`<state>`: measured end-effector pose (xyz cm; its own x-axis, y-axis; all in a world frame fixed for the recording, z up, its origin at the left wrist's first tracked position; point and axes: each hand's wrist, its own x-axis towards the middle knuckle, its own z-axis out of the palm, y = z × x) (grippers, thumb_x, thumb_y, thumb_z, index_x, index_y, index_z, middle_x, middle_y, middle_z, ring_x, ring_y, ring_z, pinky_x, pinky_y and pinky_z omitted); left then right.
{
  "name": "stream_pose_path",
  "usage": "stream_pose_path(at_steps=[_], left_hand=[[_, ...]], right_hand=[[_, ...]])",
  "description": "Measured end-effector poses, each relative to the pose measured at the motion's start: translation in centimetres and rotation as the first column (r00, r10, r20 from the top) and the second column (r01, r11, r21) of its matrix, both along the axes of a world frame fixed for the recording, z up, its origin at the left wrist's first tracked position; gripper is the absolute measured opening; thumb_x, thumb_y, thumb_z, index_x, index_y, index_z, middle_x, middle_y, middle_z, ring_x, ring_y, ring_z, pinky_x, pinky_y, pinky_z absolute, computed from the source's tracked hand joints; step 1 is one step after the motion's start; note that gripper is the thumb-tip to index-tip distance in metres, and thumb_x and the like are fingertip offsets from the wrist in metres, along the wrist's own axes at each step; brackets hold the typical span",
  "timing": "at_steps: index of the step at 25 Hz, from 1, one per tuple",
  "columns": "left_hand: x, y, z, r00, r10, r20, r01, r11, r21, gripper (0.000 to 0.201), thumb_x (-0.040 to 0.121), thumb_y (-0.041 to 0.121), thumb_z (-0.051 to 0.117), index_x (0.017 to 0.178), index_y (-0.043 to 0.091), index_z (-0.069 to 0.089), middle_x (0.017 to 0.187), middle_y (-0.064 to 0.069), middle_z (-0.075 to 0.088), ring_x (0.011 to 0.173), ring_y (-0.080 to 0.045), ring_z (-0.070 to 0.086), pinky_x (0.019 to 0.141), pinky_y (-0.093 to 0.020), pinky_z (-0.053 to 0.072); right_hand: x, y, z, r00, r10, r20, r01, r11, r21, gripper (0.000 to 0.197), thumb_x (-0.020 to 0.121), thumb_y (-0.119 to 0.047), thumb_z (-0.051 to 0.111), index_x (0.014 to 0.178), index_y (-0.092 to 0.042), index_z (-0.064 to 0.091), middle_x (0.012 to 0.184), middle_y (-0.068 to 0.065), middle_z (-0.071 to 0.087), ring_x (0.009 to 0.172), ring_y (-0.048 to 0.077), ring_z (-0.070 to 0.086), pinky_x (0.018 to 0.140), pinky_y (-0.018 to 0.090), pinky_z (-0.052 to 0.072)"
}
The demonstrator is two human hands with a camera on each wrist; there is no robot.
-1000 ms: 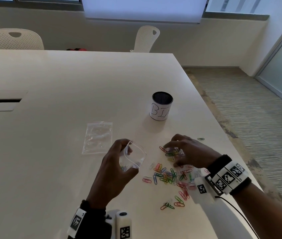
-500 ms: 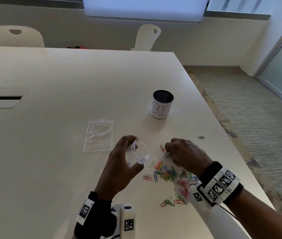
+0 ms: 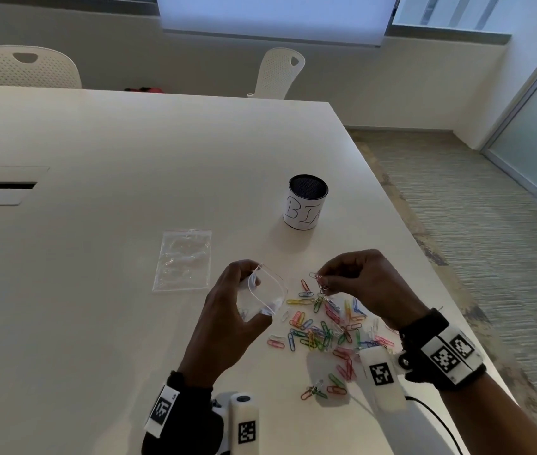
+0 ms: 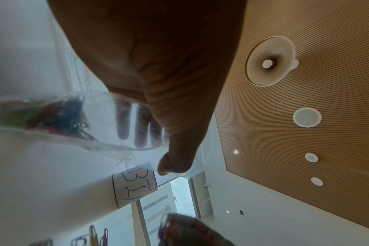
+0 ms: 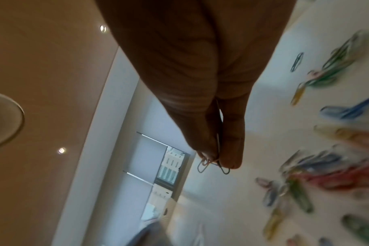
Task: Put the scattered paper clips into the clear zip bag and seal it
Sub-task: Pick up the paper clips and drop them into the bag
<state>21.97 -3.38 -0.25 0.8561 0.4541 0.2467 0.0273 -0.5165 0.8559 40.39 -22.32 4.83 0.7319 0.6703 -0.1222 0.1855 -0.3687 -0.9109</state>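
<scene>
My right hand (image 3: pixel 364 280) is raised just above the table (image 3: pixel 103 178), thumb and fingertips (image 5: pixel 232 156) pressed together on a few clips (image 3: pixel 319 281) that dangle from the pinch. The right wrist view shows their loops poking out below the thumb tip. My left hand (image 3: pixel 227 320) is curled around the bag (image 3: pixel 265 295), thumb on one side and fingers on the other, so that its mouth gapes open and faces the right hand. The two hands are near each other but apart, and the pinched clips hang just beside the bag's rim, not yet inside it. The left wrist view shows a clump of coloured clips already lying in the bag's bottom, with my fingers seen through the plastic.

Below and between the hands, the pile (image 3: pixel 323 326) of coloured clips is spread loose on the table, trailing toward my right wrist, with a few strays (image 3: pixel 316 390) nearer to me. A second bag (image 3: pixel 183 259) lies flat to the left of my left hand. Beyond the hands stands a cup (image 3: pixel 306 206) wrapped in white paper with handwritten letters.
</scene>
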Motion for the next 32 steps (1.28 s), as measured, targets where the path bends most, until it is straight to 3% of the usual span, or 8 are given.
stream_pose_path(at_steps=[5,10,16,22,25,27,30,32], left_hand=[[0.0,-0.1,0.1,1.0,0.001,-0.005,-0.001,1.0,0.009,0.059,0.079,0.02,0.084,0.126,0.032,0.05,0.111,0.018,0.058,0.109,-0.002,0.058,0.08,-0.01,0.05],[0.1,-0.1,0.2,1.0,0.028,-0.011,-0.028,1.0,0.01,0.058,0.08,0.022,0.084,0.128,0.028,0.051,0.111,0.013,0.061,0.102,-0.005,0.061,0.078,-0.003,0.044],[0.0,-0.3,0.2,1.0,0.008,-0.01,-0.008,0.999,-0.043,0.06,0.078,0.017,0.085,0.124,0.032,0.05,0.111,0.02,0.058,0.104,-0.002,0.06,0.072,-0.008,0.052],[-0.2,-0.4,0.1,1.0,0.015,0.01,-0.014,0.997,-0.082,0.059,0.08,0.015,0.084,0.125,0.035,0.051,0.112,0.02,0.059,0.11,-0.005,0.06,0.07,-0.02,0.06],[-0.2,-0.2,0.0,1.0,0.017,0.01,-0.016,0.997,-0.07,0.059,0.08,0.017,0.084,0.126,0.034,0.052,0.111,0.015,0.059,0.107,-0.008,0.061,0.068,-0.023,0.061],[-0.2,-0.2,0.0,1.0,0.018,0.01,-0.017,0.997,-0.077,0.059,0.079,0.016,0.084,0.125,0.033,0.052,0.111,0.015,0.059,0.106,-0.009,0.061,0.067,-0.022,0.061],[-0.2,-0.3,-0.1,1.0,0.012,0.015,-0.011,0.997,-0.082,0.06,0.079,0.015,0.085,0.126,0.031,0.052,0.111,0.018,0.059,0.107,-0.01,0.061,0.068,-0.022,0.06],[-0.2,-0.3,-0.1,1.0,0.01,0.013,-0.009,0.997,-0.074,0.06,0.079,0.016,0.086,0.127,0.031,0.051,0.112,0.019,0.058,0.109,-0.008,0.06,0.069,-0.02,0.06]], right_hand=[[-3.8,2.5,3.8,0.993,0.114,-0.025,-0.107,0.976,0.191,0.014,0.087,-0.005,0.076,0.101,-0.005,0.077,0.09,0.01,0.081,0.085,0.025,0.079,0.082,0.03,0.065],[-6.0,4.9,3.3,0.932,0.18,0.315,-0.199,0.98,0.028,0.008,0.089,-0.013,0.079,0.095,-0.017,0.081,0.083,-0.006,0.08,0.078,0.004,0.077,0.078,0.02,0.063],[-5.5,4.4,4.2,0.915,0.178,0.362,-0.187,0.982,-0.011,0.016,0.089,-0.011,0.079,0.102,-0.02,0.082,0.092,-0.012,0.08,0.082,-0.005,0.075,0.079,0.007,0.057],[-0.1,3.1,0.8,0.89,0.085,0.448,-0.024,0.99,-0.141,0.013,0.091,-0.013,0.077,0.103,-0.018,0.081,0.095,-0.006,0.08,0.082,-0.001,0.074,0.084,0.021,0.062],[1.4,3.1,-1.9,0.853,0.276,0.443,-0.114,0.927,-0.357,0.028,0.093,-0.025,0.075,0.12,-0.018,0.074,0.119,0.002,0.075,0.102,0.009,0.069,0.092,0.033,0.061],[1.4,3.3,-2.9,0.83,0.404,0.385,-0.217,0.869,-0.445,0.038,0.09,-0.033,0.077,0.125,-0.021,0.07,0.128,-0.001,0.067,0.108,0.011,0.063,0.093,0.031,0.058],[0.5,3.9,-3.7,0.779,0.518,0.353,-0.315,0.811,-0.494,0.03,0.088,-0.036,0.078,0.115,-0.026,0.072,0.124,-0.008,0.061,0.105,0.008,0.059,0.087,0.022,0.054],[0.2,4.0,-3.8,0.749,0.544,0.378,-0.326,0.799,-0.505,0.017,0.089,-0.033,0.076,0.104,-0.024,0.074,0.118,-0.009,0.061,0.102,0.008,0.058,0.089,0.026,0.056]])
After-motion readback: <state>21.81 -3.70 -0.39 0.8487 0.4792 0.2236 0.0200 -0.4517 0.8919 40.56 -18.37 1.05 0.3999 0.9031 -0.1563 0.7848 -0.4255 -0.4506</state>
